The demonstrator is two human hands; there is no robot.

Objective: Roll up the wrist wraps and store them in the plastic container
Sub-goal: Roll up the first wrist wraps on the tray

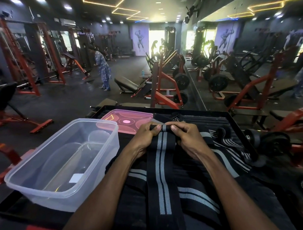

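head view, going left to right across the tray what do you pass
clear plastic container → left hand → striped wrist wrap pinched between both hands → right hand → loose wraps → dumbbell, off the tray's right edge. The pink lid lies behind the container and is left out.

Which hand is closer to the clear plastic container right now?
Left. The left hand grips the rolled end of the wrist wrap just right of the clear plastic container. The right hand grips the same roll on its far side, farther away.
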